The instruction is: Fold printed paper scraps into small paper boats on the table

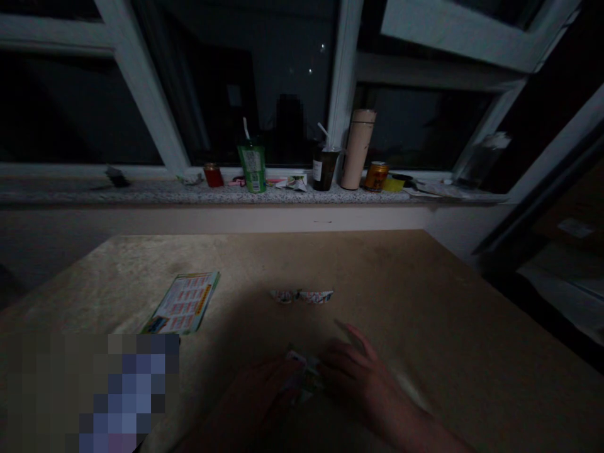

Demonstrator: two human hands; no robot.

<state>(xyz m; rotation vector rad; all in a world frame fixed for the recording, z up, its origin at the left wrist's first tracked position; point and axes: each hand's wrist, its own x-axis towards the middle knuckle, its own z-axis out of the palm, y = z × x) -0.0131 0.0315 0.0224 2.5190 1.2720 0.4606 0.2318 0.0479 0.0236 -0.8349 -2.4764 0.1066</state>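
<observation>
A small piece of printed paper [307, 377] lies low on the table between my hands, dim and partly covered by fingers. My left hand [264, 384], in deep shadow, has its fingers closed on the paper's left side. On the right side, my right hand [356, 371] grips the paper with most fingers bent inward, while an outer finger sticks out. Just beyond my hands rests a flat folded paper piece [316, 297] with red and dark print, narrow and winglike. How the paper in my hands is folded is too dark to make out.
A stack of printed leaflets [182, 303] lies on the table [377, 264] at left. Along the windowsill [283, 196] stand a green cup [253, 167], a dark drink cup [324, 170], a pink flask [358, 151], a gold can [376, 176] and a red jar [213, 175]. The lower left is pixelated.
</observation>
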